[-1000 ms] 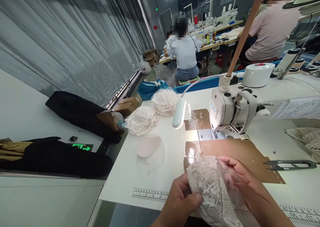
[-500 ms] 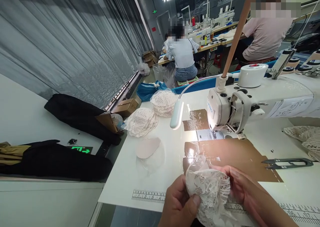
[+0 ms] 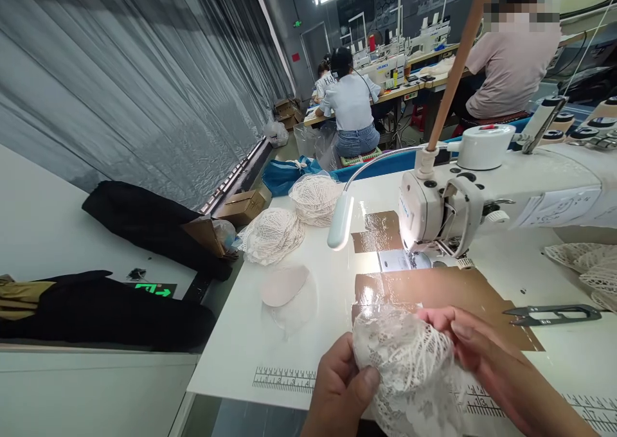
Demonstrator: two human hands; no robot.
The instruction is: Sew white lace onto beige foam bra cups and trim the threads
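A piece of cream lace fabric [image 3: 409, 366] is held up between my two hands over the front edge of the table. My left hand [image 3: 344, 382] pinches its left side, thumb on top. My right hand [image 3: 475, 344] grips its upper right edge, the thumb and fingers closed on the lace. Behind the lace stands a white sewing machine [image 3: 434, 212], its needle area lit. A beige oval pad [image 3: 284, 286] and a sheer, see-through piece [image 3: 294, 312] lie flat to the left of my hands.
Two stacks of lace pieces [image 3: 272, 234] sit at the table's left edge. Thread snips [image 3: 554, 314] lie at the right, near more lace [image 3: 585, 263]. A small lamp [image 3: 340, 222] hangs left of the machine. Co-workers [image 3: 354, 106] sit at machines beyond.
The lace has been spread wider and turned, so more of its patterned face shows. My right hand has shifted slightly right and up, with its thumb now visible.
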